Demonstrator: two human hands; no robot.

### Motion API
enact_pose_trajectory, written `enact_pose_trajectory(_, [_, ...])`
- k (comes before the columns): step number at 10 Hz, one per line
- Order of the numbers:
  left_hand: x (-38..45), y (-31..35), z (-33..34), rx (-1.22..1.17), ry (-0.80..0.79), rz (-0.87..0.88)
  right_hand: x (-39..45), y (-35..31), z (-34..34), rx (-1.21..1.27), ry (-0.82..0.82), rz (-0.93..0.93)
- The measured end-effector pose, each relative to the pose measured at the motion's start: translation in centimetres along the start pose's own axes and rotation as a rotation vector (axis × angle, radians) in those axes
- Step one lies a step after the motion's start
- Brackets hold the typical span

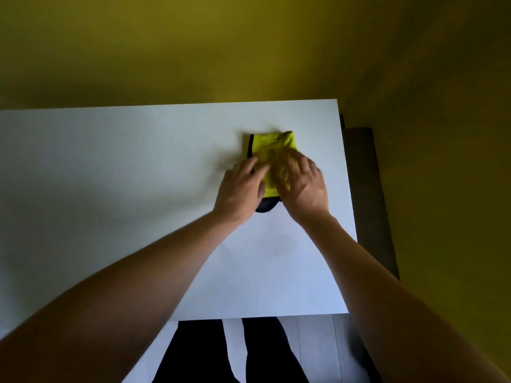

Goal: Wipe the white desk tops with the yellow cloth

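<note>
Evidently both hands, left [240, 190] and right [302, 186], are pressing flat with fingers spread on the cloth [272, 150], right of centre on the desk [110, 175], keeping it folded for wiping

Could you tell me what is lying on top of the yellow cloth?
Both hands rest on the yellow cloth: the left hand and the right hand, pressing it onto the white desk. The cloth beneath them is hidden.
</note>
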State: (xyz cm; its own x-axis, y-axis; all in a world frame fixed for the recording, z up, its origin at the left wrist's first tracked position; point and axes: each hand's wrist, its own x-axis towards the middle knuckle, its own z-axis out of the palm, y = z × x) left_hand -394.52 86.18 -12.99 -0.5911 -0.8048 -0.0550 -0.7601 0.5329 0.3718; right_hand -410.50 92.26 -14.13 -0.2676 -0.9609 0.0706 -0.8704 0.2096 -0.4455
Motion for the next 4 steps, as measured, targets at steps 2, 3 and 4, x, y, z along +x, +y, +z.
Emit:
enact_pose_trajectory(2, [-2.4,-0.4,1.1,0.139,-0.126,-0.034,-3.2,0.5,2.1,0.037,-0.152,-0.058])
enact_pose_trajectory(3, [-1.3,0.2,-0.5,0.164,-0.23,-0.057,-2.7,-0.5,1.0,0.006,-0.197,-0.016])
enact_pose_trajectory(4, [-1.0,0.5,-2.6,0.106,-0.248,-0.049,-1.0,-1.2,-1.0,-0.018,-0.266,0.028])
